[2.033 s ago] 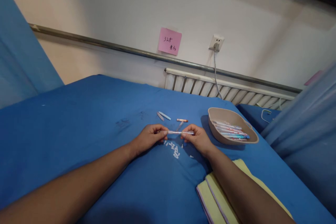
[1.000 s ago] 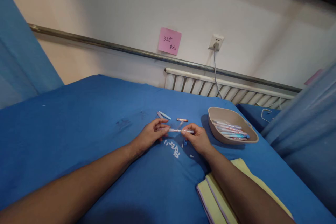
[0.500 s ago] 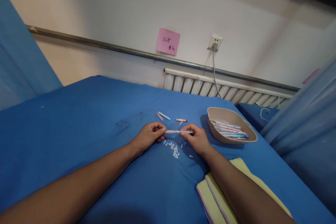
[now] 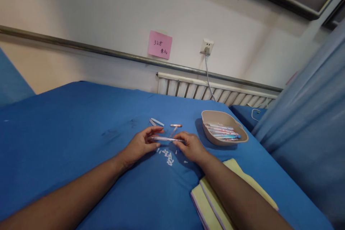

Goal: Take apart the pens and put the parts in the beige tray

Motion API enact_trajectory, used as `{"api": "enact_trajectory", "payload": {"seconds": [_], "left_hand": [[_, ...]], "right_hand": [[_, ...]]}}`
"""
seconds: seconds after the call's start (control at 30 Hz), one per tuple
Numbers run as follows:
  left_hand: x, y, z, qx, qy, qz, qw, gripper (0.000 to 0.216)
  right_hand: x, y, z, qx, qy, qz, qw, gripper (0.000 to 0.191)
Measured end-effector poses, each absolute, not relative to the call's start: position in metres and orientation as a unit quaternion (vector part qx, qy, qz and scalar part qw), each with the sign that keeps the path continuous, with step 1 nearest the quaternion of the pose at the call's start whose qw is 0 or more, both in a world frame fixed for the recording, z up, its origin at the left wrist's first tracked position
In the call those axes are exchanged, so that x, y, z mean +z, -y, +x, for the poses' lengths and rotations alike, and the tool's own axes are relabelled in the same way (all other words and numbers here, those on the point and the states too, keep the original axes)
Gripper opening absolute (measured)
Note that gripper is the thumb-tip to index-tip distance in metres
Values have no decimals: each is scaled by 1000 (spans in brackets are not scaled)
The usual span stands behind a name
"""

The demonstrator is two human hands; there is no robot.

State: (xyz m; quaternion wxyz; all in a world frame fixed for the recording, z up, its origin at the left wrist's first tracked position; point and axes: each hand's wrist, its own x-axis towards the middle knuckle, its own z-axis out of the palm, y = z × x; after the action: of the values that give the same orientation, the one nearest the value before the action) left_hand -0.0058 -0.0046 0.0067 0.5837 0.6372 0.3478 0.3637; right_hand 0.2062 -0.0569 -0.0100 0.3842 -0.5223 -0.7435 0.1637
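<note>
A slim pale pen (image 4: 163,138) is held level above the blue sheet. My right hand (image 4: 192,146) pinches its right end between thumb and fingers. Around the left end, my left hand (image 4: 138,146) has its thumb and fingers spread apart, not closed on the pen. Just below lies a scatter of several small white pieces (image 4: 167,156), too small to name. Beyond the hands are a light blue pen-like barrel (image 4: 157,122), a pinkish one (image 4: 152,122) beside it, a short orange-and-white stick (image 4: 176,125) and a translucent pinkish piece (image 4: 174,131).
A beige basket (image 4: 205,124) with several pens (image 4: 222,132) stands at the right. The folded yellow towel (image 4: 208,201) lies under my right forearm. Behind the blue-covered bed (image 4: 88,115) are a radiator (image 4: 183,88), a rail and a wall socket (image 4: 207,46). A blue curtain (image 4: 304,115) hangs at right.
My left hand's fingers have opened from their pinch on the pen; my right hand still holds it. The camera has turned right, so the scene sits further left.
</note>
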Motion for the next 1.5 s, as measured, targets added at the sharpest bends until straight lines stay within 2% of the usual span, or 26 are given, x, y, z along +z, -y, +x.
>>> {"api": "enact_trajectory", "payload": {"seconds": [0.07, 0.2, 0.27, 0.5, 0.77, 0.87, 0.97, 1.03, 1.1, 1.23, 1.33, 1.43, 1.5], "left_hand": [[9, 4, -7, 367, -347, 635, 584, 58], [10, -1, -8, 364, -388, 618, 579, 51], [9, -4, -7, 360, -402, 609, 581, 47], [4, -11, -6, 342, -398, 612, 591, 39], [1, -9, -13, 336, -403, 615, 589, 38], [0, -9, -17, 338, -411, 621, 576, 37], [-4, -11, -21, 351, -423, 623, 557, 36], [-7, -12, -23, 366, -437, 627, 530, 36], [-10, -14, -24, 379, -452, 640, 493, 35], [-13, -22, -25, 361, -456, 713, 391, 31], [-13, -36, -25, 331, -451, 788, 258, 29], [-13, -53, -26, 296, -436, 840, 124, 31], [-14, -62, -26, 285, -438, 847, 96, 32]], "right_hand": [[2, 64, 211, 119, 752, -519, 389, 14], [23, 82, 252, 47, 685, -561, 463, 17], [28, 91, 293, 48, 648, -606, 458, 19], [21, 107, 422, 115, 625, -722, 275, 20], [26, 81, 408, 35, 684, -720, 113, 18], [32, 77, 390, -7, 684, -717, 133, 18], [37, 75, 349, -28, 692, -683, 231, 16], [36, 73, 309, -9, 707, -641, 298, 15], [31, 69, 266, 27, 723, -613, 317, 16], [13, 50, 207, 63, 757, -600, 251, 28], [1, 31, 194, 44, 758, -624, 185, 38], [-3, 19, 191, 24, 754, -645, 121, 36], [-3, 17, 190, 20, 753, -651, 99, 30]]}}
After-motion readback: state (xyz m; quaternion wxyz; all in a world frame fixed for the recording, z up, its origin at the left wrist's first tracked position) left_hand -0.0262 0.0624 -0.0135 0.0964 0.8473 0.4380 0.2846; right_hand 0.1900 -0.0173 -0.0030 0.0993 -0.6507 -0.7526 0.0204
